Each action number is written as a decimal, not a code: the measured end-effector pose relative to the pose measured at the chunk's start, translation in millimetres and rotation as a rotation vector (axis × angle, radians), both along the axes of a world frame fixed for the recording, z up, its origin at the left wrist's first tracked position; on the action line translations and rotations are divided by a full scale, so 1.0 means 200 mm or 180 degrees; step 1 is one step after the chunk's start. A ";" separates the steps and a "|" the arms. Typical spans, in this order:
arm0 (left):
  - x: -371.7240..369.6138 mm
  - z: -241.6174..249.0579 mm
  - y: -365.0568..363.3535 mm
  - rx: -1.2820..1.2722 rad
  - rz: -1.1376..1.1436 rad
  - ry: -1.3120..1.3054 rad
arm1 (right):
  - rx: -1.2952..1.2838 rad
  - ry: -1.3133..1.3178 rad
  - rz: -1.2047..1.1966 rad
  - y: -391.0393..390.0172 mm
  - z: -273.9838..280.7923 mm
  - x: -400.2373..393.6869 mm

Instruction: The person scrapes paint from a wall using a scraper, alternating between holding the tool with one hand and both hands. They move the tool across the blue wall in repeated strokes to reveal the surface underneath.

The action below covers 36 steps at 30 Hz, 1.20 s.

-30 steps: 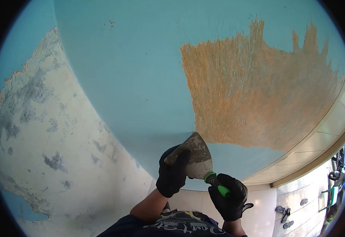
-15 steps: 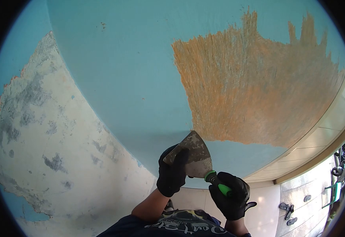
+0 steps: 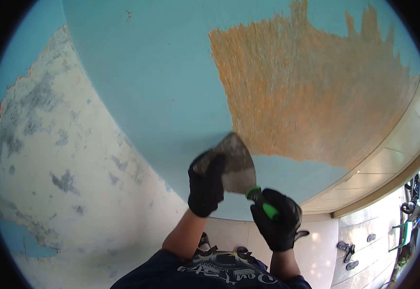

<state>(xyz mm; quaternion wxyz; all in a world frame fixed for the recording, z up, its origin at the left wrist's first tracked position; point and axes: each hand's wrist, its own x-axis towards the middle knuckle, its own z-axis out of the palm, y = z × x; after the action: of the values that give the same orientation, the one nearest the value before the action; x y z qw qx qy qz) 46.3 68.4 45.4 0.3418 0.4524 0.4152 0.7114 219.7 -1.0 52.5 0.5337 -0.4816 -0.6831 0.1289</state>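
A broad scraper (image 3: 239,169) with a worn, stained metal blade and a green-and-black handle is held across both black-gloved hands. My left hand (image 3: 206,189) pinches the blade at its left side, thumb lying over the metal. Around the handle, the fingers of my right hand (image 3: 278,219) are wrapped. The blade's upper corner overlaps the lower left edge of a scraped orange-brown patch (image 3: 316,96) on the blue painted wall (image 3: 147,82). The blade is slightly smeared by motion.
To the left, an adjoining wall has a large white and grey bare area (image 3: 89,159) with ragged paint edges. Pale floor tiles (image 3: 316,250) lie below. Slippers (image 3: 348,250), a green-framed object (image 3: 402,236) and parked motorbikes (image 3: 409,207) are at the lower right.
The view has tilted, so the walls sit higher in the frame. Both hands and the scraper have moved slightly up along the patch's left edge, with the same hold.
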 end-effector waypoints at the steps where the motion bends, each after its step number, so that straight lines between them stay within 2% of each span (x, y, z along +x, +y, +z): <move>1: -0.01 0.02 0.00 0.0189 0.0030 0.0109 | 0.0082 0.0031 -0.0007 0.02 0.03 -0.02; 2: -0.01 0.05 -0.02 0.0208 0.0019 0.0128 | 0.0193 0.0059 -0.0015 0.02 0.06 -0.02; 4: -0.03 0.10 -0.04 -0.0101 -0.0452 -0.0236 | 0.0358 0.0201 0.0004 -0.01 0.05 -0.01; 5: -0.01 0.04 -0.04 0.0592 0.0065 0.0492 | 0.0299 0.0081 0.0008 -0.04 0.04 0.00; 6: -0.02 0.01 -0.07 0.0626 0.0059 0.0510 | 0.0237 -0.0042 0.0011 -0.07 0.03 0.01; 8: -0.02 -0.02 -0.11 0.0188 -0.0316 0.0266 | 0.0162 0.0034 0.0006 -0.09 -0.02 -0.01; 9: -0.04 -0.01 -0.12 -0.0372 -0.0780 -0.0494 | 0.0177 0.0070 0.0000 -0.09 -0.02 -0.01; 10: -0.03 -0.01 -0.12 -0.0367 -0.0781 -0.0502 | 0.0196 0.0096 -0.0002 -0.10 -0.03 -0.02; 12: -0.03 -0.05 -0.11 0.0277 -0.0272 0.0530 | 0.0191 0.0061 -0.0012 -0.10 -0.02 -0.01; 13: -0.04 -0.07 -0.10 0.0283 -0.0264 0.0526 | 0.0181 0.0043 -0.0028 -0.09 -0.02 -0.01; 15: -0.08 -0.11 -0.08 0.0723 -0.0313 0.1536 | 0.0208 0.0077 -0.0046 -0.09 -0.03 -0.02; 16: -0.08 -0.13 -0.07 0.0726 -0.0317 0.1533 | 0.0233 0.0110 -0.0075 -0.09 -0.03 -0.02; 19: -0.06 -0.10 -0.06 0.0653 -0.0424 0.1310 | 0.0273 0.0053 -0.0104 -0.08 -0.04 -0.01; 21: -0.05 0.02 -0.09 -0.1031 -0.0981 -0.0408 | 0.0179 0.0054 -0.0099 -0.08 -0.02 -0.01; 25: -0.01 0.00 -0.08 -0.0533 -0.0749 -0.0280 | 0.0046 0.0119 -0.0046 -0.06 -0.03 0.00; 27: 0.03 0.00 -0.09 0.0110 -0.0174 0.0284 | 0.0010 0.0114 -0.0012 -0.06 -0.02 0.00; 28: 0.02 0.00 -0.09 0.0104 -0.0170 0.0282 | -0.0005 0.0112 0.0018 -0.05 -0.02 0.01; 30: -0.01 0.00 -0.08 -0.0460 -0.0726 -0.0548 | -0.0027 0.0112 0.0048 -0.03 -0.02 0.02; 33: 0.00 -0.05 -0.05 -0.0149 -0.0344 -0.0249 | 0.0047 0.0021 0.0072 0.00 -0.03 0.05; 36: 0.01 -0.03 -0.07 -0.0104 -0.0358 -0.0211 | 0.0134 0.0018 0.0050 -0.01 -0.06 0.04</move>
<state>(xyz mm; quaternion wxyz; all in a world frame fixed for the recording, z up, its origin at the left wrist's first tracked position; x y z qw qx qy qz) 47.7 54.9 39.1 0.4022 0.4455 0.3892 0.6988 227.2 -3.3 40.1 0.5446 -0.4646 -0.6879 0.1200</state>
